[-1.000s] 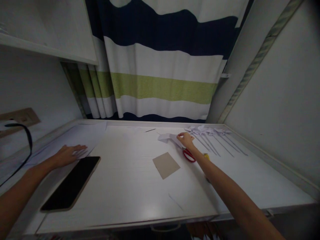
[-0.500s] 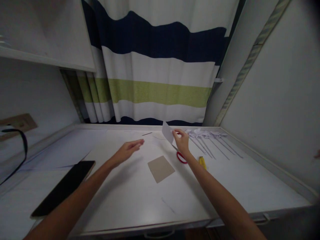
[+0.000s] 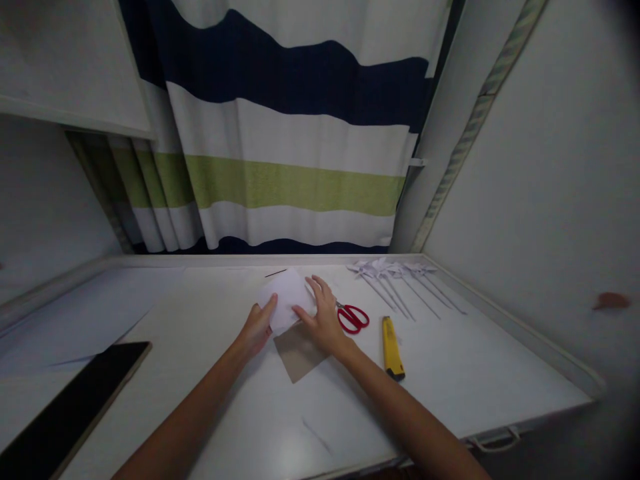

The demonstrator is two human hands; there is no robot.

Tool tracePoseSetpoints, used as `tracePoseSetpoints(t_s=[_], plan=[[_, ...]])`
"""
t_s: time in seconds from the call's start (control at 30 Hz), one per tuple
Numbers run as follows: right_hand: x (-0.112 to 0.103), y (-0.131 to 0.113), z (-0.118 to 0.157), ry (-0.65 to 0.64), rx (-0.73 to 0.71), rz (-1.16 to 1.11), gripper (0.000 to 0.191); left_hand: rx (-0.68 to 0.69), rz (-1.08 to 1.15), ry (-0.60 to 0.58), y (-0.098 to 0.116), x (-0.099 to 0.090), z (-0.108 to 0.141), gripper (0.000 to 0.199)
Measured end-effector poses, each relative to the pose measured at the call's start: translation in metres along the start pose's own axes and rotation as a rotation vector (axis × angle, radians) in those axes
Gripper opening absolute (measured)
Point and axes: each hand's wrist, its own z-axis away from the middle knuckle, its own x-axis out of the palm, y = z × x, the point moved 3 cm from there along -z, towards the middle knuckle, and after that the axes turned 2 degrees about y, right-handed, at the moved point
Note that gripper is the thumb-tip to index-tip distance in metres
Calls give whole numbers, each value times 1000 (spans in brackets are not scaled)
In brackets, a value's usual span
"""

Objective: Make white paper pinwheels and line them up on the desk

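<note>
White paper (image 3: pixel 286 293) is held over the far part of the beige card (image 3: pixel 296 363), as I see it: the left hand (image 3: pixel 256 328) pinches one side, thumb on top, fingers mostly hidden, while the right hand (image 3: pixel 324 321), half open, has its thumb on the other side. Red-handled scissors (image 3: pixel 356 315) and a yellow cutter (image 3: pixel 393 347) lie to the card's right.

White paper (image 3: pixel 289 290) in the fingers (image 3: pixel 271 307)

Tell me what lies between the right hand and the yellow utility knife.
The red-handled scissors lie on the white tabletop between the right hand and the yellow utility knife, as the head view shows.
</note>
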Motion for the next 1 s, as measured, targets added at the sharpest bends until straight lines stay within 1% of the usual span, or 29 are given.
tracePoseSetpoints(t_s=[0.03, 0.07, 0.13, 0.17, 0.23, 0.3, 0.37, 0.43, 0.53, 0.6, 0.63, 0.73, 0.8, 0.83, 0.93, 1.0], plan=[[3, 7, -2, -31, 92, -101, 52, -8, -40, 4, -2, 0, 0, 35], [7, 14, -3, -98, 170, -212, 48, -13, -82, 0, -5, 0, 0, 37], [17, 26, -2, -233, 286, -396, 32, -13, -158, -33, -9, 2, 1, 38], [20, 30, -1, -258, 327, -448, 27, -13, -187, -68, -11, 3, 2, 37], [21, 37, 1, -217, 376, -490, 24, -7, -220, -161, -14, 7, 5, 34], [19, 39, 2, -162, 401, -522, 23, 9, -220, -241, -15, 9, 8, 36], [15, 39, 2, -142, 433, -572, 24, 25, -218, -268, -16, 10, 10, 38], [11, 38, 2, -148, 468, -629, 25, 23, -236, -280, -15, 10, 11, 35], [2, 41, -1, -185, 499, -679, 25, -33, -292, -303, -15, 5, 9, 37], [-3, 45, -1, -249, 507, -684, 24, -72, -333, -274, -15, -1, 5, 36], [-5, 46, -1, -289, 513, -681, 24, -78, -348, -232, -14, -6, 2, 32], [-7, 46, 0, -411, 537, -655, 25, -27, -327, -54, -10, -19, -6, 23], [-7, 44, 1, -440, 538, -632, 26, 17, -264, 20, -8, -23, -8, 20], [-7, 43, 1, -433, 525, -628, 26, 30, -234, 30, -8, -23, -9, 18], [-8, 41, 2, -395, 482, -677, 26, 39, -183, 4, -7, -20, -7, 17], [-7, 39, 3, -452, 476, -733, 31, 48, -163, 4, -7, -19, -6, 17]])
